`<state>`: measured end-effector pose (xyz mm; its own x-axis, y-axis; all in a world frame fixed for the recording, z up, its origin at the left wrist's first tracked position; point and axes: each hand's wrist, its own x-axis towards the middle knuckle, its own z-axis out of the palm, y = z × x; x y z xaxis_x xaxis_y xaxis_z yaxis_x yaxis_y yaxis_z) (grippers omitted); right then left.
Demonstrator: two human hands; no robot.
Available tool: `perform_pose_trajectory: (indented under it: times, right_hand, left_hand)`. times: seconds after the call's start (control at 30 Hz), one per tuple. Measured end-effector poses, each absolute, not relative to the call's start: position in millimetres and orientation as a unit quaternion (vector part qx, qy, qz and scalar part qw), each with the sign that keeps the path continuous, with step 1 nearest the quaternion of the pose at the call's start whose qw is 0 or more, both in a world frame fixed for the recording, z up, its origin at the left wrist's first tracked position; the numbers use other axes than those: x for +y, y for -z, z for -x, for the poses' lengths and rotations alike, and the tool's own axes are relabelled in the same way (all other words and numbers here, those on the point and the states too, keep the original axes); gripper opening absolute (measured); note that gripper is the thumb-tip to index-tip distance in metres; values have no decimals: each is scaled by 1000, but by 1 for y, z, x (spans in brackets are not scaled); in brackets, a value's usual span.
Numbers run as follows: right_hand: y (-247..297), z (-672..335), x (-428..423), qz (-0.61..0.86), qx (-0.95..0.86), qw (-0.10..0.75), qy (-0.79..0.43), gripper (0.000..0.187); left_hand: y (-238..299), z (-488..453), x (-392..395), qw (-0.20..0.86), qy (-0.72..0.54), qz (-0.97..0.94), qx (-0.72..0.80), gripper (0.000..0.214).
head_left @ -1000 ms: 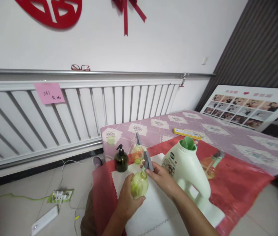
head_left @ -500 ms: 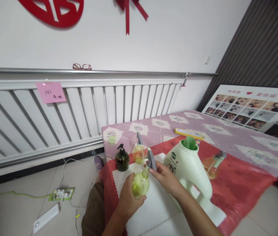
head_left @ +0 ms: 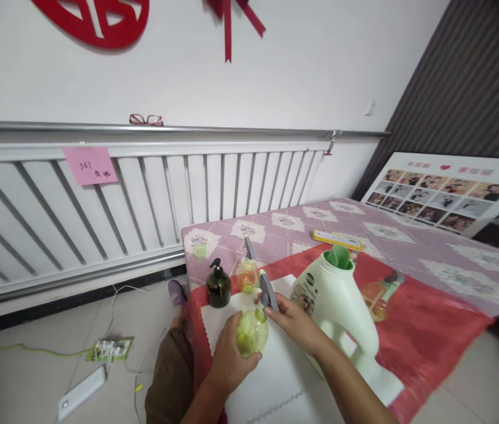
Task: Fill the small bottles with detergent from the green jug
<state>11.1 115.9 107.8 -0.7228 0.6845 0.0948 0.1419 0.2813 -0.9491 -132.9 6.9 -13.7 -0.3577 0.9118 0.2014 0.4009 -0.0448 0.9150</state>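
A round yellow-green spray bottle [head_left: 255, 334] is gripped by my left hand [head_left: 232, 353], with the fingers wrapped around its side. My right hand [head_left: 296, 321] is closed on a grey spray head [head_left: 268, 292], which sits at the bottle's neck; whether it is threaded on I cannot tell. Just beyond them stand another spray bottle [head_left: 248, 275] with a grey trigger and a dark green pump bottle [head_left: 218, 288]. To the right of my right hand is a large pale green detergent jug [head_left: 335, 294] with its cap off and a green inner spout showing.
A red cloth [head_left: 435, 318] and a white mat [head_left: 271, 383] cover part of the bed. A third spray bottle [head_left: 379, 300] lies right of the jug. A yellow-edged flat case [head_left: 336, 239] and a pale green cap [head_left: 199, 251] are farther back. The radiator [head_left: 227, 182] lines the wall.
My right hand has brought the grey spray head left onto the bottle's neck, from just beside it. The left hand holds the bottle in nearly the same place.
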Motion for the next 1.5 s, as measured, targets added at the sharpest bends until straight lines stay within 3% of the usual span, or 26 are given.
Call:
perform_pose_trajectory:
  times: [0.67,0.97,1.27,1.5]
  right_hand:
    - [-86,-8,110,303,-760,268,-509,29]
    - [-79,13,85,381,-739,335,-443,14]
    - [-46,34,63,453,-659,435,-414,19]
    - [-45,36,60,462,-632,459,-421,21]
  left_hand:
    - [12,132,8,248,-510,-496,658,83]
    - [16,128,8,213,-504,-502,669,87]
    - [23,124,11,127,-499,-540,666,79]
    - [15,148,0,227,-481,-581,616,90]
